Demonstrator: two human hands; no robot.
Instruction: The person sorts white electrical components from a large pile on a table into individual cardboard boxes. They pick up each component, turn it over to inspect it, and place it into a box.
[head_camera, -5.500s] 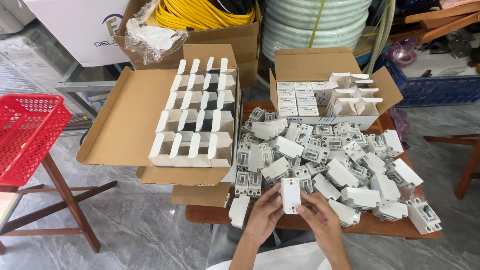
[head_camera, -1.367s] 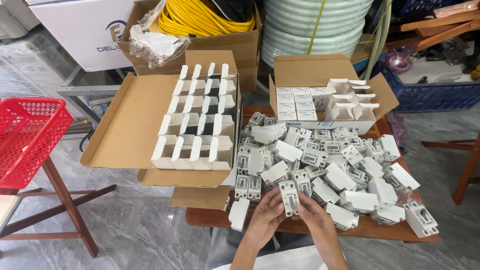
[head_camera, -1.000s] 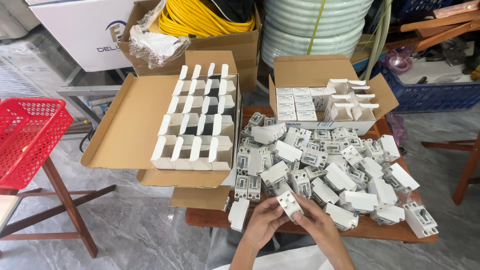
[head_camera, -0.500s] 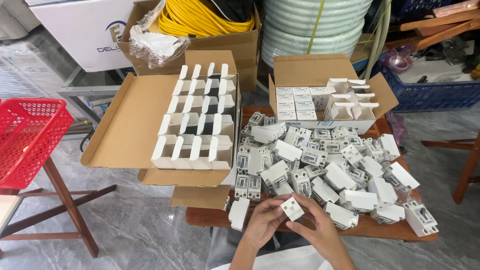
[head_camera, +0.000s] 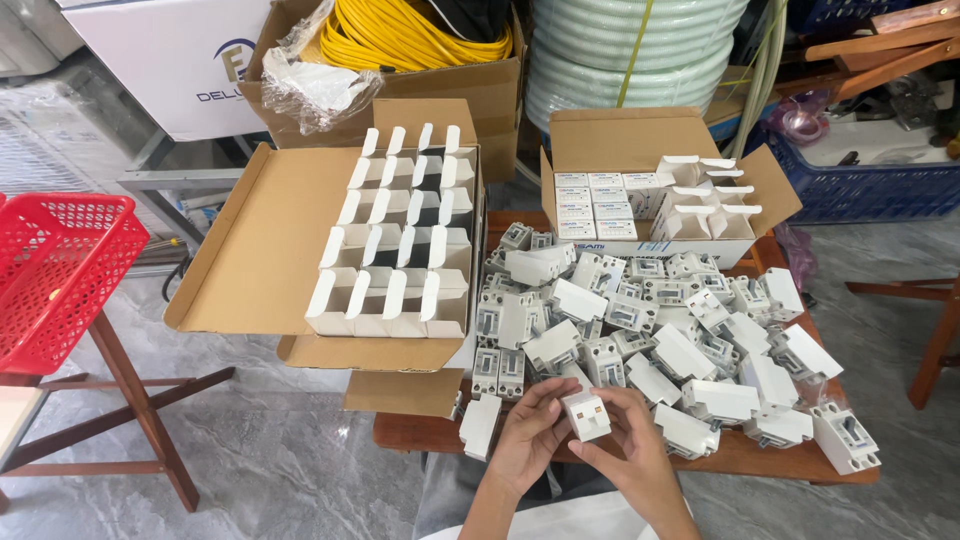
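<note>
1. White plastic circuit breaker (head_camera: 586, 416), small and blocky, sits tilted between both hands above the wooden table's (head_camera: 420, 432) near edge, long axis slanting away.
2. Left hand (head_camera: 528, 440) and right hand (head_camera: 628, 455) pinch it from either side.
3. Heap of matching breakers (head_camera: 660, 330) lies just behind; open cardboard box of white cartons (head_camera: 395, 245) overhangs the table's left edge.

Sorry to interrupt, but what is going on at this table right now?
A person holds one small white breaker unit between the left hand and right hand, at the near edge of a wooden table. A heap of loose units covers the table. Behind stand two open cartons, one with open-flapped small white boxes, one partly filled.
</note>
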